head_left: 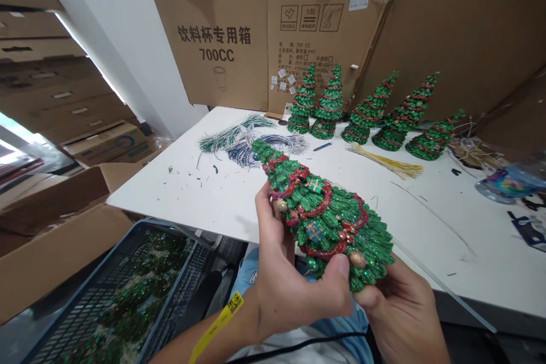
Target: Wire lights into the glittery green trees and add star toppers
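Observation:
A glittery green Christmas tree figurine (336, 216) with red garlands, small gift boxes and gold balls lies tilted across both hands, its tip toward the upper left. My left hand (294, 273) is closed round its near side, thumb pressed on the lower branches beside a gold ball. The base end is gripped by my right hand (405, 301), whose fingers are partly hidden beneath the tree. Behind its tip, bundles of green wire (234, 133) and blue wire (264, 148) lie on the white table (179, 187).
Several similar trees (326, 102) stand along the table's back, before tall cardboard boxes (230, 5). Yellow wires (384, 160) and a blue pencil-like stick (322, 147) lie nearby. A blue crate (136, 233) holding more trees is at lower left, beside an open carton (63, 244).

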A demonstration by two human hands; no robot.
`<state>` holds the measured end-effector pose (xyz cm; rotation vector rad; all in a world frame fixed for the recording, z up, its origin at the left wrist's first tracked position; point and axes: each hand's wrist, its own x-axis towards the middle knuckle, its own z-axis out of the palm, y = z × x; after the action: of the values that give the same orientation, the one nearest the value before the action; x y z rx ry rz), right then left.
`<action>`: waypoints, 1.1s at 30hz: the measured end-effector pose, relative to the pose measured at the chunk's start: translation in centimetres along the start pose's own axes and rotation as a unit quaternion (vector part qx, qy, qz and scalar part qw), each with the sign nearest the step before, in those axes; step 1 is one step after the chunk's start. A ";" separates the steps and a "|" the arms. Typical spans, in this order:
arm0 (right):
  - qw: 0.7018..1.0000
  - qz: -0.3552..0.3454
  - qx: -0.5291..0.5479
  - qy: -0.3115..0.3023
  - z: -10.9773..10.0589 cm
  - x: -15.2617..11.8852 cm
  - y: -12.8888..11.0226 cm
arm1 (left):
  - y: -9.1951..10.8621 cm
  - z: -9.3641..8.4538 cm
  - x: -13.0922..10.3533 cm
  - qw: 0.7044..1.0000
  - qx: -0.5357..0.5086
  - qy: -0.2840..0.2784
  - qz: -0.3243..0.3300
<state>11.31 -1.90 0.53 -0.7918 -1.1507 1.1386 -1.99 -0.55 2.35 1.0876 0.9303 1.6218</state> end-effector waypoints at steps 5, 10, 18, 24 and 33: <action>1.000 0.003 -0.002 -0.003 -0.1 0.0 0.1 | 0.1 0.2 0.0 1.000 -0.005 0.001 -0.005; 1.000 -0.002 -0.010 -0.003 -0.2 0.0 0.3 | 0.2 0.2 -0.1 1.000 -0.004 0.003 -0.001; 1.000 0.003 -0.008 -0.005 -0.2 0.0 0.5 | 0.2 0.1 0.0 1.000 -0.003 -0.004 -0.013; 1.000 0.000 -0.004 -0.009 -0.1 0.1 0.3 | -0.4 -0.2 -0.4 1.000 -0.020 -0.015 -0.005; 0.994 0.062 0.039 -0.077 -1.8 -0.7 1.4 | -0.4 -2.0 -0.3 0.992 -0.062 -0.090 0.070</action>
<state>12.68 -2.08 -1.39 -0.7331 -1.1885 1.3599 -3.70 -0.91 1.23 1.2126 0.6391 1.6399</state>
